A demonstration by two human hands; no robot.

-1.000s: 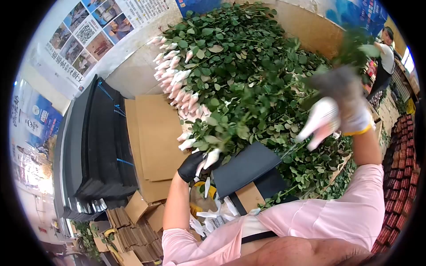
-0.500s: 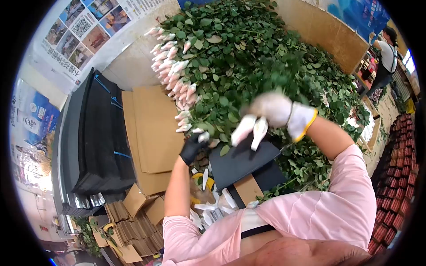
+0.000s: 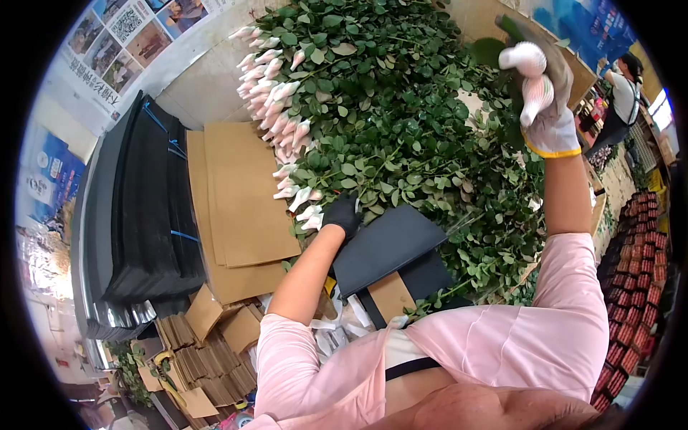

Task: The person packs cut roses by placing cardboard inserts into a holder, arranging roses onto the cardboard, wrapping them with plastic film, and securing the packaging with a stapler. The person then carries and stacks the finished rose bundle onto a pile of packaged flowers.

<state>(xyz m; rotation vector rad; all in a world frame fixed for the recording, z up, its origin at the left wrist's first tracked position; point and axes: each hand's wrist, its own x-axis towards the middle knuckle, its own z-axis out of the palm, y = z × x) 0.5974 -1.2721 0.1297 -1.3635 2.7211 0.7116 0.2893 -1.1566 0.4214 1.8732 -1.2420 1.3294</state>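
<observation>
My right hand [image 3: 553,86], in a white glove with a yellow cuff, is raised at the upper right. It is closed around two pale roses [image 3: 537,89] whose heads are wrapped in white netting; a green leaf and stem stick out beyond it. My left hand [image 3: 342,216], black-gloved, is down among the leaves beside a few wrapped rose heads [image 3: 309,215]. Its fingers curl in, and what they grip is hidden. A dark flat board [image 3: 390,247] lies just right of it. A large heap of leafy rose stems [image 3: 401,107] spreads ahead, many wrapped heads [image 3: 276,107] along its left side.
Brown cardboard sheets [image 3: 247,193] lie left of the heap, beside a tall stack of black sheets [image 3: 154,208] with blue ties. Small folded cardboard pieces [image 3: 211,362] are piled lower left. Another person [image 3: 623,100] stands at the far right, above rows of reddish bundles [image 3: 631,287].
My right hand has swung up and right, away from the dark board, carrying the two roses. My left hand has moved slightly right, and wrapped heads now show beside it.
</observation>
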